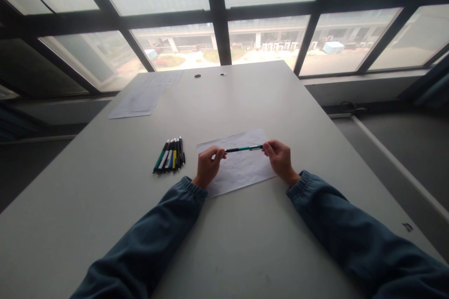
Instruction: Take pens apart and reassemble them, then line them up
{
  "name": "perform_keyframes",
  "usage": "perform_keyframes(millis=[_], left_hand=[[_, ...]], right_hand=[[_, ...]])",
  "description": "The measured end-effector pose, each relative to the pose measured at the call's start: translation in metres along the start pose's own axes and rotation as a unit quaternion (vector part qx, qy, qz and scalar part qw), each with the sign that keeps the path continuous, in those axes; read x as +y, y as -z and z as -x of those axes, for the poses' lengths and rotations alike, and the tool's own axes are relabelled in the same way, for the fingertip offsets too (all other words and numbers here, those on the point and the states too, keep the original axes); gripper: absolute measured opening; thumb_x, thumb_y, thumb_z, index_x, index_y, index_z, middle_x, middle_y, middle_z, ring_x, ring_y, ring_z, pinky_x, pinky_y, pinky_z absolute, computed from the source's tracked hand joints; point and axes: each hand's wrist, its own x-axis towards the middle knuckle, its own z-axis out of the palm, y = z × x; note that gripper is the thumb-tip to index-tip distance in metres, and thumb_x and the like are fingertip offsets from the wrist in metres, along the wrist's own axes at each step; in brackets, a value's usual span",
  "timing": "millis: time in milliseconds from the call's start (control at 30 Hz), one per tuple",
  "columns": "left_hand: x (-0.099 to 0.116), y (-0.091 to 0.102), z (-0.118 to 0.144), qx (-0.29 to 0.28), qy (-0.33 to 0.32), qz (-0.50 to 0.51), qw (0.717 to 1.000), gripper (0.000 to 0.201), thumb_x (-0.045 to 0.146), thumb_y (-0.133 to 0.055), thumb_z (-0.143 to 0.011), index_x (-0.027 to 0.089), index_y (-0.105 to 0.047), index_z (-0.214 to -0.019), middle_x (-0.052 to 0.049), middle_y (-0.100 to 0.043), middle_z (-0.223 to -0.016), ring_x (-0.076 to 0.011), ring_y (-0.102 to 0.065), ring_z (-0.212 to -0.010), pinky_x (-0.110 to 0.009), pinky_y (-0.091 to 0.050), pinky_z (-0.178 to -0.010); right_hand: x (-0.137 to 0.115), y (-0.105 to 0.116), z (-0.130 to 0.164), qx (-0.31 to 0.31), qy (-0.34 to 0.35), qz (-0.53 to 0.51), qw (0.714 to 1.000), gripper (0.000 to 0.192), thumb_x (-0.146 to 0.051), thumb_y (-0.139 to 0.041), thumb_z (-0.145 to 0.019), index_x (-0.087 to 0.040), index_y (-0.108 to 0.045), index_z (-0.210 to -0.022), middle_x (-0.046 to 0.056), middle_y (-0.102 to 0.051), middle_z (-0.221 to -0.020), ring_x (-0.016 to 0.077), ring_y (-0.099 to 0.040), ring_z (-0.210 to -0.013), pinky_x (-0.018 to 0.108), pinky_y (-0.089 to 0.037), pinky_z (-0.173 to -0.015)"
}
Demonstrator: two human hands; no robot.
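So rn you've got the green pen (244, 149) held crosswise btw both hands, up off the table and right over the sheet of paper (238, 163). Your left hand (208, 164) has its fingertips pinched shut on the dark end, and your right hand (279, 157) is pinched closed on the other end, so both grips are clamped on that one pen, level and pretty much parallel to the table edge. Can't tell from here if there's a cap, or if anything is coming apart; the pen looks like it's in one piece afaict. The paper under it has some faint scribbles or marks on it, too light to read tbh. Off to your left, well apart from the paper, there's a row of pens (170, 155) lying side by side on the white table (245, 243), six or so, mixed colours (green, blue, yellow, black), none of them being touched. So my read: one pen in hand, the rest of the bunch sitting untouched, meaning you're prob early on w/ most of the pile left. More papers (140, 100) lie at the far left corner.
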Motion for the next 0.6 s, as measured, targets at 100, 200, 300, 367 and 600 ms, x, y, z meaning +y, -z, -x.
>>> perform_keyframes(millis=[100,200,300,367,600], left_hand=[[-0.0001,0.0002,-0.0001,0.003,0.002,-0.001,1.000,0.042,0.042,-0.054,-0.097,0.017,-0.066,-0.066,-0.003,-0.068,-0.066,-0.0139,-0.063,-0.063,-0.025,-0.046,-0.062],[0.0000,0.0001,-0.0001,0.008,0.002,-0.002,1.000,0.044,0.044,-0.053,-0.097,0.017,-0.065,-0.065,-0.004,-0.067,-0.065,-0.0140,-0.063,-0.062,-0.025,-0.047,-0.062],[0.0005,0.0000,-0.0001,0.006,0.001,-0.004,1.000,0.044,0.044,-0.053,-0.097,0.017,-0.065,-0.065,-0.003,-0.067,-0.065,-0.0140,-0.063,-0.062,-0.025,-0.047,-0.061],[0.0009,0.0000,-0.0001,0.006,0.002,-0.005,1.000,0.043,0.043,-0.053,-0.097,0.017,-0.065,-0.064,-0.003,-0.067,-0.065,-0.0140,-0.063,-0.062,-0.025,-0.047,-0.061],[-0.0005,0.0000,0.0001,0.001,-0.006,0.003,1.000,0.042,0.041,-0.054,-0.097,0.017,-0.065,-0.065,-0.003,-0.067,-0.065,-0.0139,-0.063,-0.062,-0.026,-0.047,-0.063]], right_hand=[[0.0003,-0.0004,0.0001,-0.002,0.001,0.004,1.000,0.030,-0.046,-0.064,-0.090,-0.019,-0.067,-0.079,0.002,-0.066,-0.068,0.0146,-0.059,-0.061,0.027,-0.048,-0.058],[0.0008,-0.0005,0.0002,-0.003,0.000,0.009,1.000,0.032,-0.048,-0.064,-0.090,-0.019,-0.067,-0.078,0.002,-0.066,-0.068,0.0150,-0.059,-0.061,0.027,-0.049,-0.058],[0.0008,-0.0003,0.0004,-0.001,0.000,0.012,1.000,0.033,-0.050,-0.063,-0.090,-0.019,-0.066,-0.077,0.002,-0.066,-0.068,0.0154,-0.059,-0.061,0.027,-0.049,-0.058],[0.0001,-0.0002,0.0005,0.000,-0.001,0.011,1.000,0.033,-0.050,-0.063,-0.090,-0.019,-0.066,-0.077,0.002,-0.066,-0.067,0.0154,-0.059,-0.060,0.027,-0.048,-0.057],[-0.0005,0.0006,0.0008,-0.001,0.000,0.016,1.000,0.033,-0.049,-0.063,-0.091,-0.019,-0.066,-0.075,0.002,-0.065,-0.066,0.0149,-0.058,-0.060,0.026,-0.047,-0.057]])
